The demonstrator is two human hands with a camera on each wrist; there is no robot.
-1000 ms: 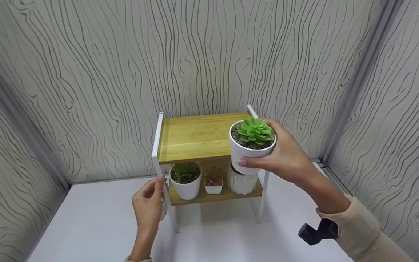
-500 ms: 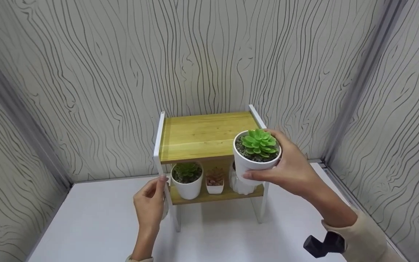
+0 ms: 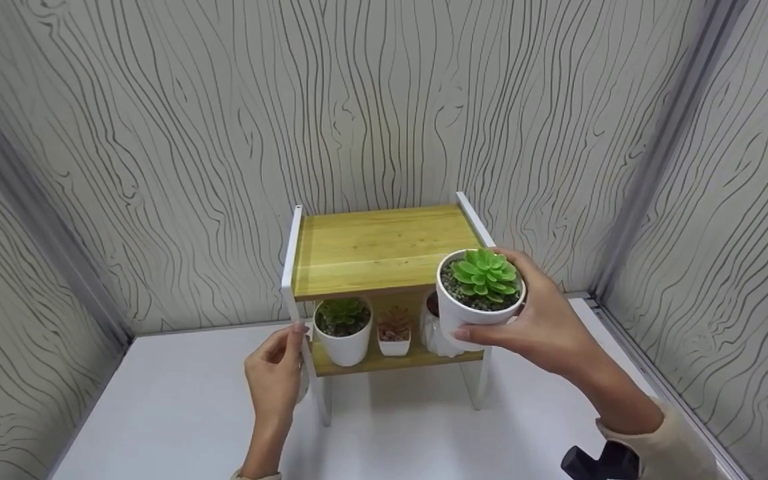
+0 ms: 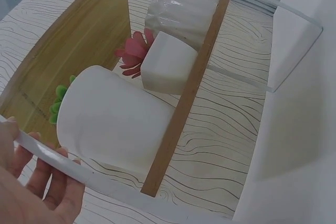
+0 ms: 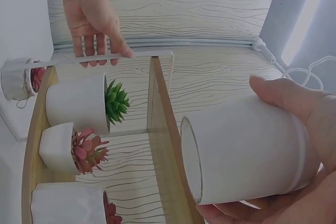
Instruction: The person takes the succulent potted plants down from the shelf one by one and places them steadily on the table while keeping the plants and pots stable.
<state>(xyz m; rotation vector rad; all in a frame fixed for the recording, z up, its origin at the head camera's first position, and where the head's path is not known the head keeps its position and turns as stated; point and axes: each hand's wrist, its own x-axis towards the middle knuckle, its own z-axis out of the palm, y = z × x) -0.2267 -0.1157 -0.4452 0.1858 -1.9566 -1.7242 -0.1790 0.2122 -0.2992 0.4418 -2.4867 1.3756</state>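
Observation:
My right hand (image 3: 537,327) grips a white pot with a bright green succulent (image 3: 485,275), thumb across its front and fingers round its far side. The pot hangs upright in front of the right end of a two-tier wooden shelf (image 3: 371,247) with a white metal frame. In the right wrist view the pot's white side (image 5: 247,145) faces the camera and its plant is hidden. At the shelf's left side, my left hand (image 3: 274,373) holds the upright of the white frame (image 4: 58,161) between thumb and fingers.
On the lower board stand a white pot with a green succulent (image 3: 343,333), a small square pot with a reddish succulent (image 3: 394,340) and a ribbed white pot (image 3: 436,337), partly covered. A twine-tied pot (image 5: 17,85) stands beyond the frame. Wood-patterned walls (image 3: 384,100) enclose the table.
My right hand has drawn the potted succulent down and to the right, away from the top board. My left hand has stayed on the frame.

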